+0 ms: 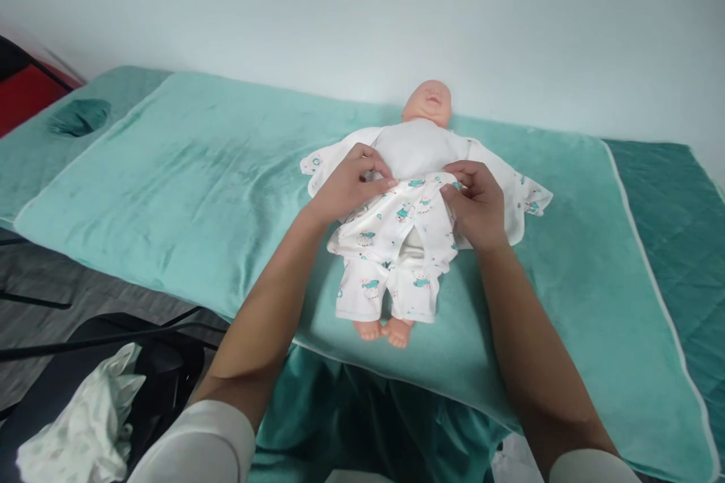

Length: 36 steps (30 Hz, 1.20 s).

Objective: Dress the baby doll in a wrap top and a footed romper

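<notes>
A baby doll point(424, 102) lies on its back, its head toward the wall and its bare feet toward me. White patterned baby pants point(390, 223) cover its legs, with a slit at the crotch. A white long-sleeved top point(504, 181) spreads out under and beside the torso. My left hand point(362, 177) pinches the pants' waistband on the left side. On the right side, my right hand point(476, 196) grips the same waistband between thumb and fingers. The doll's arms are hidden.
A green velvety cover point(186, 166) lies over the massage bed, which has a face hole point(79, 117) at the left end. Crumpled white cloth point(84, 415) rests on a black chair point(170, 362) at lower left. A white wall point(283, 7) stands behind.
</notes>
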Motion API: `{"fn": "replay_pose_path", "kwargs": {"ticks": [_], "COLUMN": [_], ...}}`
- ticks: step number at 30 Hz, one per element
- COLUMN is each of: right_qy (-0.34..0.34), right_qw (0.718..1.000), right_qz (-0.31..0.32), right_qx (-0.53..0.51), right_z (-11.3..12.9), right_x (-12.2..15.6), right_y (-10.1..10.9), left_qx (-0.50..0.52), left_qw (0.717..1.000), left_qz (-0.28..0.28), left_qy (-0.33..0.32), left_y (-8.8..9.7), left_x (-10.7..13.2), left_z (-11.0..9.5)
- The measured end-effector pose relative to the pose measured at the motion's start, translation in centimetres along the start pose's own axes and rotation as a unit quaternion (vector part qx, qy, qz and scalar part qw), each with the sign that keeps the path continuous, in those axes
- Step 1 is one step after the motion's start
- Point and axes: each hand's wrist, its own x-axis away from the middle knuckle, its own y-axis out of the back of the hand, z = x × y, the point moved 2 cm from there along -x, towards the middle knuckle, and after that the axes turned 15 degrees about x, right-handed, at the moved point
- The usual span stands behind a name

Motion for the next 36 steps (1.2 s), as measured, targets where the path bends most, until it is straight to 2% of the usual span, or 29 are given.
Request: {"fn": "replay_pose_path", "kwargs": {"ticks": [3, 5, 9, 13, 17, 22, 28, 32, 36], "right_qy": [0.057, 0.083, 0.085, 0.114, 0.095, 0.034, -0.035, -0.113, -0.101], "right_qw": [0.993, 0.986, 0.985, 0.973, 0.958, 0.964, 0.976, 0.978, 0.979], "right_qz": [-0.027, -0.036, -0.056, -0.065, -0.082, -0.040, -0.059, 0.035, 0.137], "right_qx": [0.104, 0.138, 0.139, 0.188, 0.258, 0.260, 0.209, 0.170, 0.108], "right_z": [1.0, 1.5, 1.6, 1.7, 1.7, 0.0, -1.5, -1.6, -1.8], "right_x": [0.5, 0.7, 0.6, 0.3, 0.0, -0.7, -1.1, -1.1, -1.2], "right_y": [0.0, -0.1, -0.2, -0.1, 0.5, 1.1, 1.3, 1.8, 3.0], "left_qx": [-0.016, -0.009, -0.009, -0.019, 0.012, 0.053, 0.057, 0.073, 0.113], "left_qw": [0.999, 1.000, 0.998, 0.984, 0.973, 0.976, 0.985, 0.987, 0.986], "left_qz": [0.030, 0.024, -0.066, -0.177, -0.230, -0.209, -0.161, -0.123, -0.075], "left_qy": [0.005, 0.001, -0.015, -0.017, -0.030, -0.005, 0.033, 0.069, 0.098], "left_y": [-0.2, -0.2, 0.0, -0.3, -1.0, -1.3, -1.2, -0.7, -0.3], "left_x": [0.1, 0.2, -0.4, -1.8, -2.5, -1.7, -0.9, -0.4, 0.1], "left_z": [-0.2, -0.1, 1.3, 4.0, 6.2, 6.5, 5.8, 5.7, 5.5]}}
